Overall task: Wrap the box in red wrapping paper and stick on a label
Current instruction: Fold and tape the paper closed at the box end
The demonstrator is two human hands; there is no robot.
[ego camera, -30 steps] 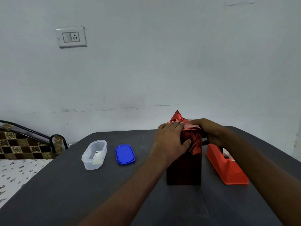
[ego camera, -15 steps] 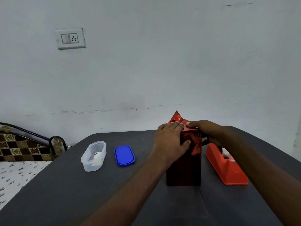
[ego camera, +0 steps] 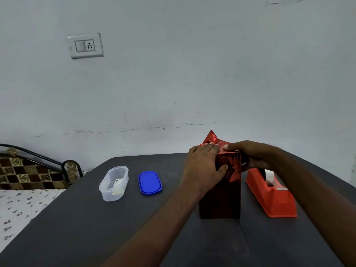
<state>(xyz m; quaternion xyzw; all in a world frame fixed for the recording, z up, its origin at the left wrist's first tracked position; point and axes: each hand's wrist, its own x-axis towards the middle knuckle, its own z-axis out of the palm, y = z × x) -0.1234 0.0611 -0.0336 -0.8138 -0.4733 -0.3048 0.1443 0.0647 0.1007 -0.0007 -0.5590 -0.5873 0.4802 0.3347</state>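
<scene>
One clear tub (ego camera: 113, 183) with paper slips inside, its one blue lid (ego camera: 150, 182) lying beside it on the table (ego camera: 81, 228). One red tape dispenser (ego camera: 271, 197), right of the box (ego camera: 223, 191). The box stands upright, wrapped in red paper. Your left hand (ego camera: 204, 166) lies flat against its upper left side, thumb on the front. Your right hand (ego camera: 252, 157) curls over the top right, pressing down the fold.

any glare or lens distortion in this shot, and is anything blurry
Head view: glare glints off the red wrapping paper near its folded top, while its lower front is dark. Wide-angle distortion bows the table edge and tilts the wall socket. Lighting is soft and dim, shadows faint. The left hand and right hand look only slightly soft.
</scene>
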